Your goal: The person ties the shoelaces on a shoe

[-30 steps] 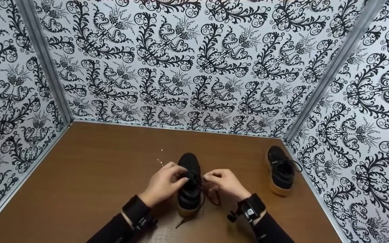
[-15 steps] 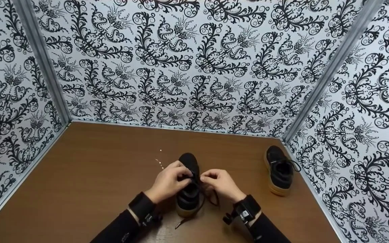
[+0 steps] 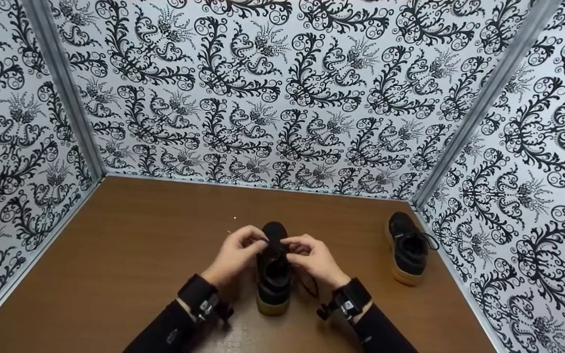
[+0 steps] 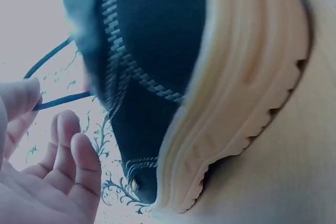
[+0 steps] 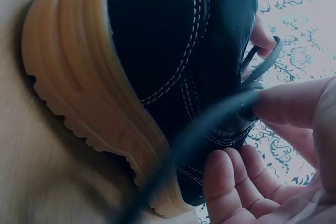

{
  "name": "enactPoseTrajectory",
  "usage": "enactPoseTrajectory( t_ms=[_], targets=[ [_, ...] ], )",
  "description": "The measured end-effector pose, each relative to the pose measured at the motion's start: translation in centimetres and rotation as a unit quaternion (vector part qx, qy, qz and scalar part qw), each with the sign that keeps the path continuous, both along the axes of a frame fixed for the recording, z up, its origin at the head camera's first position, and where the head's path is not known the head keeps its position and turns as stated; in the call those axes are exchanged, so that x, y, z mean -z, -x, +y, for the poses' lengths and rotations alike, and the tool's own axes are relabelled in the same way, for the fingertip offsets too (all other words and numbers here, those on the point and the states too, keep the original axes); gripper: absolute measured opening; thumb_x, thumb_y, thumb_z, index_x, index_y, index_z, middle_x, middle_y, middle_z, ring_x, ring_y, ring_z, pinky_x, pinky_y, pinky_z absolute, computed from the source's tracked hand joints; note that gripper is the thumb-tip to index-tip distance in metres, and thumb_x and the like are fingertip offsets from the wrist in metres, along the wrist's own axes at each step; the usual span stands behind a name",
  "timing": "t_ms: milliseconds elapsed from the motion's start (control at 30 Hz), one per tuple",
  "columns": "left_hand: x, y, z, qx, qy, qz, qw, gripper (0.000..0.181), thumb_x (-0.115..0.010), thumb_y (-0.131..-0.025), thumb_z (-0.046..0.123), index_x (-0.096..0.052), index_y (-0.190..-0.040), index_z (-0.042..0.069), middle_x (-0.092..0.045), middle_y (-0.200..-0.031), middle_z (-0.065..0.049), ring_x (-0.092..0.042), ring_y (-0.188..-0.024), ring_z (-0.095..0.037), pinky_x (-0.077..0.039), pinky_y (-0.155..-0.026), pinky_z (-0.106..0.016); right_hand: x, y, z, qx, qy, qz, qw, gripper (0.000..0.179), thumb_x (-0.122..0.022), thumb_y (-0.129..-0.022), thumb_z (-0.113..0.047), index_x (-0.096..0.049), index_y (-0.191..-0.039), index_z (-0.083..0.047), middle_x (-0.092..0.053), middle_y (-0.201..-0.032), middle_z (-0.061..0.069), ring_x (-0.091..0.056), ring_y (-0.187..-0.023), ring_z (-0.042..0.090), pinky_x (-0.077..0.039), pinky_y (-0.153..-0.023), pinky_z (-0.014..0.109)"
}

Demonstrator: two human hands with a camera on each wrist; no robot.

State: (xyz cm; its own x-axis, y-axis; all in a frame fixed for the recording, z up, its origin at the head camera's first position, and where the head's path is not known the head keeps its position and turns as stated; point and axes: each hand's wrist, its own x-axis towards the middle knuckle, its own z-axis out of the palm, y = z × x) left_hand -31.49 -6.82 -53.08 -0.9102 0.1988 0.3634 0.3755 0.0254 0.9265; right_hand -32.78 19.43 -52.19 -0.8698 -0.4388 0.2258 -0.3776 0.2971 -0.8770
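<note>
Left hand (image 3: 236, 255) has a loop of lace (image 4: 63, 100) pinched between thumb and forefinger, remaining fingers loose and spread a bit. Right hand (image 3: 317, 260) has thumb and forefinger on another run of the lace, grip looks light; forefinger tip mostly hidden in the right wrist view, so can't say how firm.

Step in hand reads as working the lace into a bow, my judgement. To do it well: pinch the left loop low, close to the shoe, so it doesn't slip or grow. Bring the right strand round with some tension, no slack at the crossing. Pull both sides evenly, outward and low, so the shoe doesn't skid or tip. Mind the spare lace hanging on the right side, it could snag under a finger.

Positions, left to right: left hand sits at the left edge of the near shoe (image 3: 271, 296), fingertips by the lacing. Near shoe stands upright on the surface (image 3: 155, 245) between the two hands, toe pointing away from the person, heel nearest. Right hand is just past its right edge, fingertips also at the lacing, about level with the left. Other shoe (image 3: 407, 264) is well apart on the far right near the wall, upright, neither hand touching it
</note>
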Motion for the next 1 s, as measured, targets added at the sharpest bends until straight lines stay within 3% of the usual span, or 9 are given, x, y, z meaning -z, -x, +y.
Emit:
enactPoseTrajectory(
  t_ms=[133, 300, 533, 633, 733, 833, 1000],
  targets=[
    [0.1, 0.6, -1.1, -0.045, -0.073, -0.036, 0.9957, 0.008, -0.072, -0.105, 0.006, -0.077, -0.112, 0.003, -0.074, -0.104, -0.01, -0.069, -0.093, -0.021, -0.057, -0.083, -0.028, 0.1, 0.1, -0.3, 0.015, -0.012, 0.016, 0.9997, 0.024, -0.083, -0.095, -0.009, -0.083, -0.119, -0.01, -0.07, -0.114, 0.018, -0.068, -0.098, 0.022, -0.056, -0.086, 0.024],
    [0.4, 1.5, -2.3, -0.091, -0.153, -0.112, 0.9776, 0.015, -0.063, -0.112, 0.012, -0.071, -0.112, -0.001, -0.074, -0.098, -0.008, -0.069, -0.082, -0.019, -0.059, -0.072, -0.031, 0.4, 0.2, -0.6, 0.036, 0.002, 0.013, 0.9993, 0.012, -0.08, -0.1, -0.013, -0.082, -0.111, -0.009, -0.071, -0.11, 0.013, -0.067, -0.085, 0.013, -0.056, -0.073, 0.021],
    [1.3, 2.3, -4.5, -0.157, -0.151, -0.178, 0.9597, 0.038, -0.061, -0.116, 0.031, -0.075, -0.108, -0.003, -0.076, -0.091, -0.008, -0.072, -0.079, -0.017, -0.06, -0.073, -0.032, 0.5, 0.9, -0.1, 0.075, 0.068, -0.034, 0.9942, 0.023, -0.074, -0.108, -0.021, -0.081, -0.111, 0.001, -0.08, -0.103, 0.015, -0.07, -0.084, 0.008, -0.057, -0.075, 0.023],
    [1.7, 2.6, -5.2, -0.158, -0.164, -0.203, 0.9524, 0.042, -0.058, -0.117, 0.035, -0.076, -0.105, -0.001, -0.077, -0.087, -0.008, -0.07, -0.074, -0.018, -0.058, -0.066, -0.029, 0.8, 1.6, 0.7, 0.082, 0.105, -0.073, 0.9884, 0.028, -0.071, -0.109, -0.021, -0.08, -0.112, 0.005, -0.081, -0.101, 0.015, -0.072, -0.084, 0.012, -0.059, -0.074, 0.026],
    [2.1, 2.8, -5.7, -0.158, -0.175, -0.226, 0.9453, 0.048, -0.055, -0.118, 0.039, -0.077, -0.104, -0.001, -0.076, -0.085, -0.007, -0.065, -0.067, -0.015, -0.053, -0.056, -0.025, 1.4, 2.5, 1.4, 0.089, 0.142, -0.115, 0.9791, 0.032, -0.068, -0.111, -0.022, -0.079, -0.112, 0.008, -0.079, -0.092, 0.011, -0.071, -0.08, 0.015, -0.059, -0.072, 0.028],
    [2.2, 2.7, -5.9, -0.154, -0.182, -0.252, 0.938, 0.054, -0.051, -0.118, 0.042, -0.076, -0.11, -0.006, -0.077, -0.085, -0.007, -0.06, -0.06, -0.011, -0.048, -0.05, -0.023, 1.9, 3.1, 2.2, 0.111, 0.185, -0.16, 0.9632, 0.033, -0.066, -0.112, -0.024, -0.079, -0.11, 0.007, -0.077, -0.087, 0.006, -0.071, -0.079, 0.017, -0.058, -0.072, 0.028],
    [2.1, 2.3, -5.4, -0.119, -0.154, -0.28, 0.9401, 0.064, -0.047, -0.118, 0.052, -0.068, -0.12, -0.009, -0.08, -0.086, -0.009, -0.065, -0.06, -0.012, -0.052, -0.049, -0.025, 2.6, 3.7, 3.3, 0.155, 0.234, -0.223, 0.9335, 0.032, -0.065, -0.112, -0.029, -0.081, -0.105, -0.002, -0.075, -0.085, 0.003, -0.07, -0.077, 0.017, -0.051, -0.065, 0.028]
  ],
)
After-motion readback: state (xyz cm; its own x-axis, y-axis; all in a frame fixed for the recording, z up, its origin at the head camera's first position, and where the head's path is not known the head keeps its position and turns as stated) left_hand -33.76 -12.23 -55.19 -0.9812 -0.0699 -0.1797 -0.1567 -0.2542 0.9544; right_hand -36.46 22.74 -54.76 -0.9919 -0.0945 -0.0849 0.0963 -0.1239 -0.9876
